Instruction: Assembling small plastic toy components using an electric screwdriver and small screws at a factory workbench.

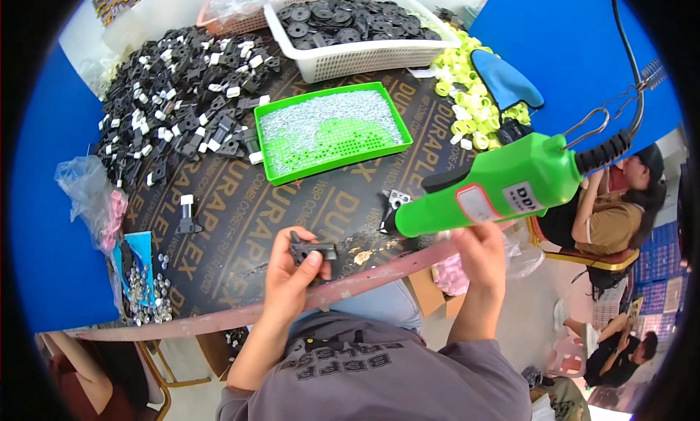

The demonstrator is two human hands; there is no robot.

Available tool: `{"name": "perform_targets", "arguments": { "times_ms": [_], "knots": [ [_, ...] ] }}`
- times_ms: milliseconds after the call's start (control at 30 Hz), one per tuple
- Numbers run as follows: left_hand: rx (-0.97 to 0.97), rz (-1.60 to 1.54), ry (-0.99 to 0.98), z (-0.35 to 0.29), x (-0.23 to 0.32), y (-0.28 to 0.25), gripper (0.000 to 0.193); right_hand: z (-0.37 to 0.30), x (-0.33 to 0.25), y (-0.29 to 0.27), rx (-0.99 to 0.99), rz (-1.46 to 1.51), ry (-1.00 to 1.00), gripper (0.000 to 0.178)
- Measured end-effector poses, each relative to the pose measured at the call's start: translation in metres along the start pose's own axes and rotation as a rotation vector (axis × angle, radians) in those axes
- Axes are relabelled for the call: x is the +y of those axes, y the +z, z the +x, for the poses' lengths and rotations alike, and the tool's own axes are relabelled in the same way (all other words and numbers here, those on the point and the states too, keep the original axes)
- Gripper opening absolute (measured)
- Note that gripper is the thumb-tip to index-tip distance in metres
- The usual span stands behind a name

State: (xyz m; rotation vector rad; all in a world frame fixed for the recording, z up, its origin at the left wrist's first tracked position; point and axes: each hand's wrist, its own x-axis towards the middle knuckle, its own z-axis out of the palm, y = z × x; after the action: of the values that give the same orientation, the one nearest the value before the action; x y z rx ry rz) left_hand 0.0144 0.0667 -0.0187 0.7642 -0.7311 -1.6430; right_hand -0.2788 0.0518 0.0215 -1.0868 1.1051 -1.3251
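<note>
Left hand (pixel 290 271), lower centre of the frame: fingers pinch a black plastic part (pixel 319 252) near the front edge of the bench (pixel 237 202). Right hand (pixel 481 253), right of centre, is at the lower side of a green power driver (pixel 485 195) — whether its fingers grip anything cannot be told. A green tray (pixel 335 165) with small silvery pieces (pixel 306 118) sits at upper centre; black-and-white parts (pixel 186 93) lie heaped upper left.

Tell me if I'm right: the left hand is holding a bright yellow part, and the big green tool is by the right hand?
Not quite: the part in the left hand is black, not yellow, as the head view shows. The big green tool is by the right hand.
</note>
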Motion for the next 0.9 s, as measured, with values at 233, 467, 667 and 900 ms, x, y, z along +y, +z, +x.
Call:
{"name": "perform_targets", "arguments": {
  "times_ms": [233,467,667,900],
  "knots": [
    [-0.117,-0.001,-0.127,-0.005,-0.006,0.024,0.03,-0.014,0.035,0.092,-0.235,0.361,-0.066,0.02],
    [0.099,0.007,0.055,-0.002,0.0,0.008,0.03,0.001,0.038,0.116,-0.223,0.312,0.044,0.032],
    [0.071,0.555,0.193,-0.003,0.003,-0.003,0.029,0.011,0.037,0.125,-0.431,0.089,0.124,0.028],
    [0.04,0.593,0.205,-0.004,0.019,-0.007,0.027,0.016,0.049,0.121,-0.449,0.166,0.175,0.022]
  ]
}}
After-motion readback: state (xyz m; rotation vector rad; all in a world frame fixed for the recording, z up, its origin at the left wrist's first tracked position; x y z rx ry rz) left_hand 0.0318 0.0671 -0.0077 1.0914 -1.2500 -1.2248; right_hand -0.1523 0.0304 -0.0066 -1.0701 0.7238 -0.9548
